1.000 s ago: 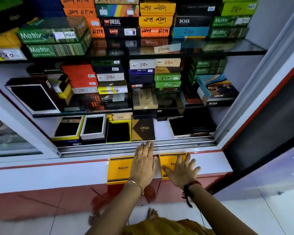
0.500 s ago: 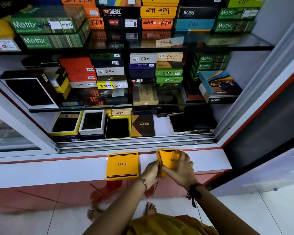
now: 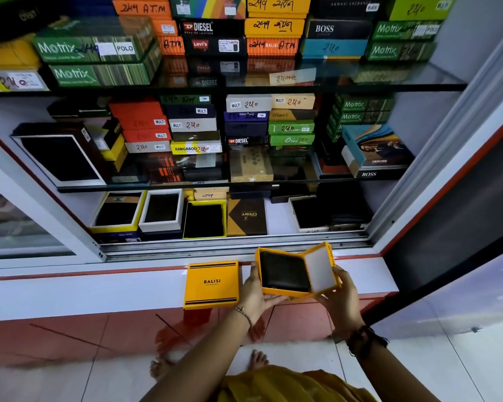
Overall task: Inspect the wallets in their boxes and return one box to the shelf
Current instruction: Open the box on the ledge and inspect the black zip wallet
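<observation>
Left hand [image 3: 259, 297] cups base of open yellow box [image 3: 285, 274]; right hand [image 3: 341, 300] pinches hinged lid [image 3: 320, 271]. Dark wallet [image 3: 283, 271] lies inside, held above ledge. Second box [image 3: 211, 284] closed on surface beside. Risk: tilting toward person could let wallet slide out; loose lid pinch could let lid drop shut.

— How many yellow Balisi boxes out front?
— Two: a closed box [image 3: 211, 284] on the ledge, an open box [image 3: 296, 271] with one dark wallet [image 3: 283, 271].
— Green Motrix boxes?
— Perhaps six or seven; the far stack blurs.
</observation>
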A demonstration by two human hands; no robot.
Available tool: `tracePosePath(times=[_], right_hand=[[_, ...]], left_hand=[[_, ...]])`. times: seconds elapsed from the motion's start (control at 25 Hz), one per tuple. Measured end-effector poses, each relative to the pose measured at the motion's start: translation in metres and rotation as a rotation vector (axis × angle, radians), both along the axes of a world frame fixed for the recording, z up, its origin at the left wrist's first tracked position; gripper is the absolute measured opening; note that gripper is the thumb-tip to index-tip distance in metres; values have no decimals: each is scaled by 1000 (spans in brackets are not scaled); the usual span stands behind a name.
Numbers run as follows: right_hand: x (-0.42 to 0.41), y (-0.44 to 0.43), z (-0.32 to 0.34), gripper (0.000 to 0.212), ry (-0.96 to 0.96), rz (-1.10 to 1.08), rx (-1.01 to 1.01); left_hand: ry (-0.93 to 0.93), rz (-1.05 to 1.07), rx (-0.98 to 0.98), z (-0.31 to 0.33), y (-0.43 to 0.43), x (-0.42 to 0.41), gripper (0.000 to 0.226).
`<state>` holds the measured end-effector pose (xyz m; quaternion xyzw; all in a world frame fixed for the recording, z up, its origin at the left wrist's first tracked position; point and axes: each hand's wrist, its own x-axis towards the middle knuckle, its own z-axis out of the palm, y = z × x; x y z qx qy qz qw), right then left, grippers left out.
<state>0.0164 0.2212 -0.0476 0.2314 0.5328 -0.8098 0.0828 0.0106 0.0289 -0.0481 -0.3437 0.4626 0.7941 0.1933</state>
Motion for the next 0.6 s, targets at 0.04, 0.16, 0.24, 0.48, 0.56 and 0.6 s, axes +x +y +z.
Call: tracePosePath(times=[0.04,0.16,0.24,0.48,0.56,0.6], right_hand=[[-1,3,-6,20,-6,-56,31],[0,7,-17,22,-44,-150,212],[0,7,-25,16,-31,-109,382],[4,1,-42,34,79,168,795],[-1,8,-49,45,82,282,952],[-3,11,-51,48,86,314,1018]], left_hand=[[3,26,-17,-1,0,-1,43],[104,18,-376,-10,2,-2,14],[176,-39,-611,-12,2,-1,18],[328,-298,-896,-10,9,-2,32],[338,-320,-883,-10,9,-2,33],[338,-324,-872,-10,7,-2,34]])
